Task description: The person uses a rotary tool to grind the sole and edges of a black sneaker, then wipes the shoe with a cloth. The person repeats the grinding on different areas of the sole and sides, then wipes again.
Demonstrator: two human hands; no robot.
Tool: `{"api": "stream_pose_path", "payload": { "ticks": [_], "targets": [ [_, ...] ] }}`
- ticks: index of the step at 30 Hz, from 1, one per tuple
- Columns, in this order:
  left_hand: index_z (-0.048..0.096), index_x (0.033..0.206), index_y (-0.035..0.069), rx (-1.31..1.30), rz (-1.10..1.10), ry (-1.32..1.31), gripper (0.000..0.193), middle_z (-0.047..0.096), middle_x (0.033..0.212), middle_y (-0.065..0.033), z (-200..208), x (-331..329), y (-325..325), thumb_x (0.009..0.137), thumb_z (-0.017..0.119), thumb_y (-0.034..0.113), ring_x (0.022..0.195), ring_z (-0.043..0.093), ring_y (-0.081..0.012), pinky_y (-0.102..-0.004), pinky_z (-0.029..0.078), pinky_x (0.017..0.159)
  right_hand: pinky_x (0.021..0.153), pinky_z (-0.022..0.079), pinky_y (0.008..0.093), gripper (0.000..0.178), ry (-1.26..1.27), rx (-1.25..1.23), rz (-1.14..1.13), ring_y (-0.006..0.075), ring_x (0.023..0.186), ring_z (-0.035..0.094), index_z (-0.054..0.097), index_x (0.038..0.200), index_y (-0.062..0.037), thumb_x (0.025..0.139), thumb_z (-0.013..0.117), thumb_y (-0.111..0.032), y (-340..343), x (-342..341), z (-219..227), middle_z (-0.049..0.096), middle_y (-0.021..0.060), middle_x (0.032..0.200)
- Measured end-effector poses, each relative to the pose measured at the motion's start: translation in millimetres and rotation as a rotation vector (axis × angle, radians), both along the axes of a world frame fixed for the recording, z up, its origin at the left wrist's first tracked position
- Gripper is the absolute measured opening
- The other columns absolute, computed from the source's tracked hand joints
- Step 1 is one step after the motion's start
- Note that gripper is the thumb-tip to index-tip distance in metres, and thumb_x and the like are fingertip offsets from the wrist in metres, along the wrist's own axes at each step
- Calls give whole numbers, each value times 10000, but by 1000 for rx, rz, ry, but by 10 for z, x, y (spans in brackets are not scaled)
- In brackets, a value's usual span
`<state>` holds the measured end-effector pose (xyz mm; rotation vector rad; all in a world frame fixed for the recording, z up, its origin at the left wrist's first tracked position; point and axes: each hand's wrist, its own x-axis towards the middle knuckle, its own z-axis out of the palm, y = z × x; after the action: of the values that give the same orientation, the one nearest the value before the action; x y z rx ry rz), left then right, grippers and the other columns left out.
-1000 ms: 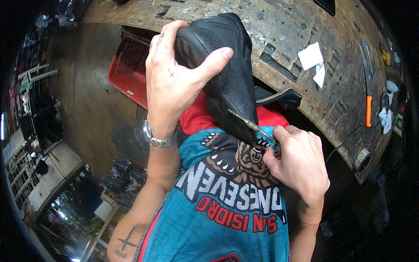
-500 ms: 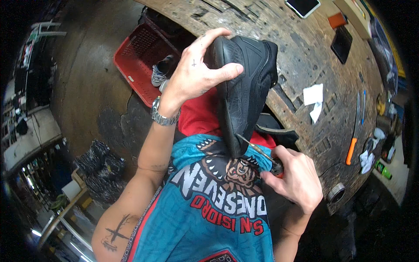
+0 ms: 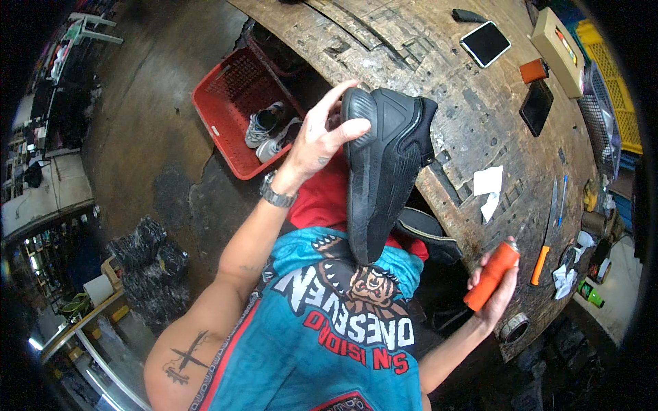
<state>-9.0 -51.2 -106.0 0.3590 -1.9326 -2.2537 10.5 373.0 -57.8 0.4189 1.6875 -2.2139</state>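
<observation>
My left hand grips the heel end of a black sneaker, thumb on its side and fingers around the sole edge. The sneaker stands on its toe over my lap, its sole toward the left and its collar toward the workbench. My right hand, off to the right of the sneaker, is closed around the thick orange handle of an awl. A metal collar shows at the handle's far end; the thin shaft cannot be made out. Beside my lap lies a dark, shoe-like piece with a pale edge.
The worn wooden workbench carries white paper scraps, phones, an orange-handled knife and a tape roll. A red basket with light sneakers stands left of it. A black plastic-wrapped bundle sits on the floor.
The awl's tip was at the sneaker's toe; my right hand has drawn it away to the right and turned it. The sneaker is turned a little and sits lower in view, still in my left hand.
</observation>
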Motion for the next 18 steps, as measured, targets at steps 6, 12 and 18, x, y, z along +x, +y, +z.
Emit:
{"api": "stream_pose_path", "payload": {
  "ticks": [6, 12, 18],
  "targets": [
    [212, 1596, -87, -181, 0, 115, 1027, 354, 1621, -237, -180, 61, 140, 897, 782, 406, 1529, 287, -257, -349, 243, 1230, 745, 580, 346, 856, 151, 36, -28, 202, 924, 628, 189, 1640, -164, 979, 724, -272, 137, -71, -219, 566, 152, 1290],
    [-103, 1661, 212, 173, -310, 52, 1408, 9, 1741, -95, -264, 310, 22, 707, 919, 45, 1576, 147, -253, -456, 238, 1253, 924, 509, 334, 1013, 351, 389, 24, 179, 1025, 580, 128, 1676, -175, 893, 759, -50, 203, -374, -232, 492, 126, 1450],
    [-90, 1664, 204, 283, -359, 72, 1420, 10, 1743, -101, -353, 315, -3, 695, 940, 89, 1587, 119, -240, -456, 240, 1250, 1086, 410, 363, 909, 532, 1063, 109, 244, 1250, 538, 275, 1645, -110, 844, 689, 1, 302, -800, -385, 435, 167, 1576]
  ]
}}
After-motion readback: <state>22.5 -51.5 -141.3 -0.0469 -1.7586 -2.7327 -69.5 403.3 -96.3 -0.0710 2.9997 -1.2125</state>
